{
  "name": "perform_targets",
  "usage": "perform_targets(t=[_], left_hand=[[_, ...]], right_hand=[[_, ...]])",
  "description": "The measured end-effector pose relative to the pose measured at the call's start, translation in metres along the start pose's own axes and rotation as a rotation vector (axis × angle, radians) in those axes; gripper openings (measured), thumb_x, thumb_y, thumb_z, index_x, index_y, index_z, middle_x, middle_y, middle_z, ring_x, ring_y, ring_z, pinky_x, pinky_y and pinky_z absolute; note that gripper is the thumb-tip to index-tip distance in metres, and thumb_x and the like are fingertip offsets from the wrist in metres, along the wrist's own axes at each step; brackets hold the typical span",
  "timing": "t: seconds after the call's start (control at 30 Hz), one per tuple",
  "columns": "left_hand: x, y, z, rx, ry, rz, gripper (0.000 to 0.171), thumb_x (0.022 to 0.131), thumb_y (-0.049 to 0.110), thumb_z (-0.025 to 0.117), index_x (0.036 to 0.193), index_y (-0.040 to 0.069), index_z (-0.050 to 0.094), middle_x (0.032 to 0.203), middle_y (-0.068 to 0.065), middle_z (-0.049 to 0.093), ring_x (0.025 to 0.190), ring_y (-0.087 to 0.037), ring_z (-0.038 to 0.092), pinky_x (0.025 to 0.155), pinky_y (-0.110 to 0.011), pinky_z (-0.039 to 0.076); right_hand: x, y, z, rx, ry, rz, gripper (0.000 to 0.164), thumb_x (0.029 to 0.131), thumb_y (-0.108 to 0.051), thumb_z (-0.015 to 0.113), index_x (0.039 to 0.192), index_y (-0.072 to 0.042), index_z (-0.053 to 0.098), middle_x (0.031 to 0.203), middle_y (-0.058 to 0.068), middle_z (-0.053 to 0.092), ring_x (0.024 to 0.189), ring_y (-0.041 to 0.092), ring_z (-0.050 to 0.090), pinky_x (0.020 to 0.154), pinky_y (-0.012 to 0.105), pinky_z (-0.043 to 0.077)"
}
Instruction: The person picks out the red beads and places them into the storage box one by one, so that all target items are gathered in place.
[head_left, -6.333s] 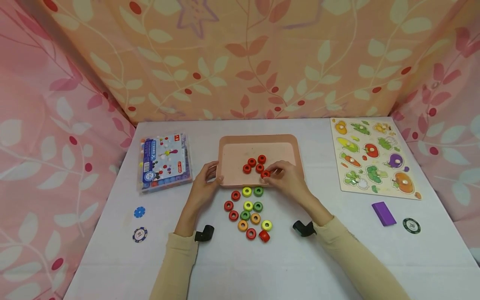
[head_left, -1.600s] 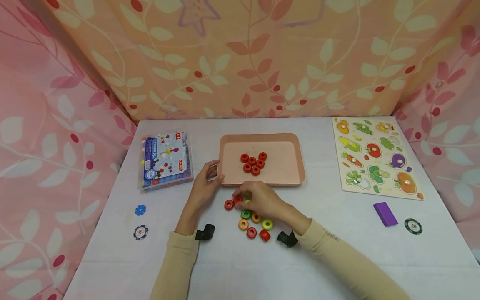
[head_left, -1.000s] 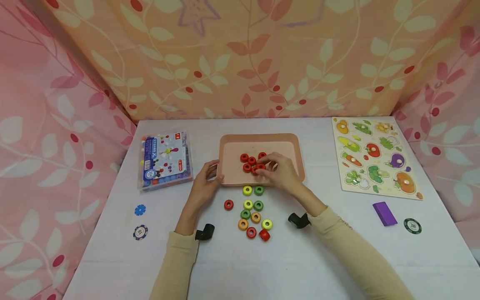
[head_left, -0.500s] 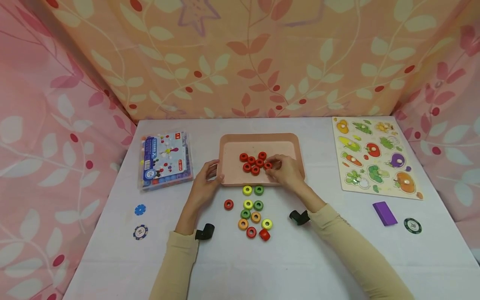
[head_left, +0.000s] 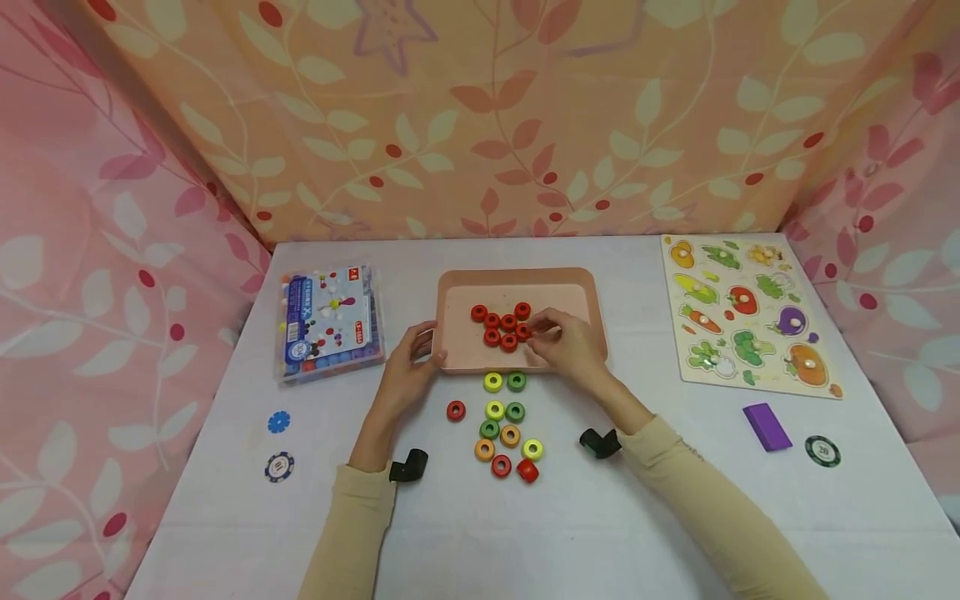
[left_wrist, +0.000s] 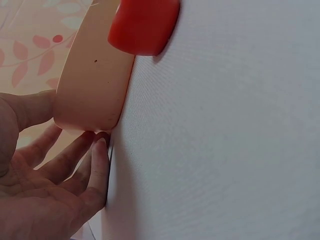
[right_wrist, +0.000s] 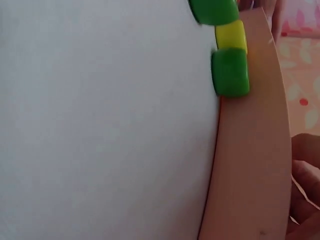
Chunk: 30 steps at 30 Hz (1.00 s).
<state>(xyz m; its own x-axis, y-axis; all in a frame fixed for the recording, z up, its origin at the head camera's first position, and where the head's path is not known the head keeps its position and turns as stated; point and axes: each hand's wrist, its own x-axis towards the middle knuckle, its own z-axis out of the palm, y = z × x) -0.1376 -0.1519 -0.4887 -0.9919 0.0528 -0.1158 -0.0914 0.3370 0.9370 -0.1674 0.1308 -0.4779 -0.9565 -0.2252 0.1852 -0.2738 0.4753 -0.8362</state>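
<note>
A shallow pink tray (head_left: 592, 300) lies on the white tabletop with several red ring beads (head_left: 491, 337) bunched in it. My left hand (head_left: 411, 362) grips its left end, thumb on the rim and fingers against the outer wall, as the left wrist view (left_wrist: 55, 175) shows. Over the tray's right half, my right hand (head_left: 566, 346) pinches a red bead (head_left: 523, 332) at the right of the bunch. In the right wrist view the tray wall hides part of that hand. Green beads (head_left: 515, 412), yellow beads (head_left: 495, 410), orange beads (head_left: 484, 450) and red beads (head_left: 501, 466) lie before the tray.
To the left stand a clear plastic box (head_left: 330, 321) of colourful pieces, a blue disc (head_left: 279, 422) and a poker chip (head_left: 280, 467). On the right lie a vegetable puzzle board (head_left: 750, 317), a purple block (head_left: 767, 427) and a dark chip (head_left: 822, 451). Patterned curtains surround the table.
My right hand has brought a red bead from the table into the tray and slid it left against the others, shifting some beads. My left hand has stayed at the tray.
</note>
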Motion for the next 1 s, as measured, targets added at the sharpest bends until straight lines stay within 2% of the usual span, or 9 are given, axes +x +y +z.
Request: perform_targets(t=[0.13,0.27,0.4,0.5,0.6,0.83,1.0], left_hand=[[-0.001,-0.001,0.000,0.004,0.000,0.005,0.056,0.097,0.015,0.066,0.149,0.018,0.044,0.150,-0.009,0.050,0.135,-0.026,0.051,0.107,-0.046,0.047],[-0.001,-0.001,-0.001,0.016,0.000,0.000,0.056,0.097,0.017,0.066,0.149,0.020,0.043,0.151,-0.008,0.050,0.135,-0.026,0.051,0.107,-0.045,0.047],[0.000,-0.001,-0.001,0.015,0.002,0.008,0.055,0.097,0.016,0.066,0.148,0.019,0.044,0.150,-0.008,0.050,0.135,-0.026,0.052,0.107,-0.046,0.047],[0.000,-0.002,-0.001,0.000,0.000,0.025,0.055,0.097,0.014,0.066,0.148,0.017,0.045,0.149,-0.010,0.052,0.134,-0.027,0.053,0.106,-0.047,0.048],[0.000,-0.002,-0.001,-0.013,-0.001,0.036,0.054,0.097,0.012,0.066,0.147,0.015,0.046,0.148,-0.012,0.053,0.133,-0.028,0.054,0.105,-0.048,0.049],[0.000,-0.003,-0.001,-0.024,0.004,0.051,0.054,0.096,0.012,0.067,0.146,0.013,0.046,0.146,-0.013,0.054,0.131,-0.028,0.055,0.104,-0.048,0.049],[0.001,-0.003,-0.002,-0.032,-0.006,0.065,0.055,0.096,0.011,0.066,0.147,0.012,0.045,0.146,-0.014,0.054,0.131,-0.029,0.055,0.103,-0.048,0.050]], right_hand=[[-0.008,-0.011,0.010,-0.007,-0.056,-0.091,0.022,0.083,-0.002,0.078,0.104,-0.003,0.071,0.101,0.009,0.071,0.092,0.028,0.063,0.077,0.041,0.053],[-0.019,-0.029,0.025,0.003,-0.120,-0.156,0.020,0.084,-0.003,0.078,0.102,-0.004,0.072,0.088,0.004,0.067,0.079,0.022,0.057,0.067,0.030,0.048],[-0.032,-0.046,0.041,-0.002,-0.245,-0.162,0.020,0.086,-0.007,0.078,0.105,-0.007,0.072,0.084,-0.004,0.065,0.071,0.016,0.054,0.059,0.022,0.044],[-0.040,-0.052,0.053,-0.059,-0.353,-0.158,0.026,0.085,-0.013,0.080,0.110,-0.011,0.072,0.089,-0.005,0.067,0.072,0.014,0.055,0.060,0.021,0.045],[-0.044,-0.054,0.062,-0.132,-0.418,-0.145,0.028,0.084,-0.017,0.082,0.111,-0.015,0.072,0.088,-0.004,0.064,0.073,0.011,0.054,0.062,0.021,0.045],[-0.043,-0.055,0.074,-0.215,-0.406,-0.104,0.027,0.083,-0.023,0.083,0.107,-0.017,0.073,0.065,-0.009,0.055,0.060,0.004,0.051,0.058,0.021,0.042],[-0.044,-0.056,0.080,-0.282,-0.386,-0.099,0.029,0.081,-0.031,0.084,0.106,-0.022,0.073,0.063,-0.013,0.052,0.061,0.004,0.049,0.057,0.021,0.040]])
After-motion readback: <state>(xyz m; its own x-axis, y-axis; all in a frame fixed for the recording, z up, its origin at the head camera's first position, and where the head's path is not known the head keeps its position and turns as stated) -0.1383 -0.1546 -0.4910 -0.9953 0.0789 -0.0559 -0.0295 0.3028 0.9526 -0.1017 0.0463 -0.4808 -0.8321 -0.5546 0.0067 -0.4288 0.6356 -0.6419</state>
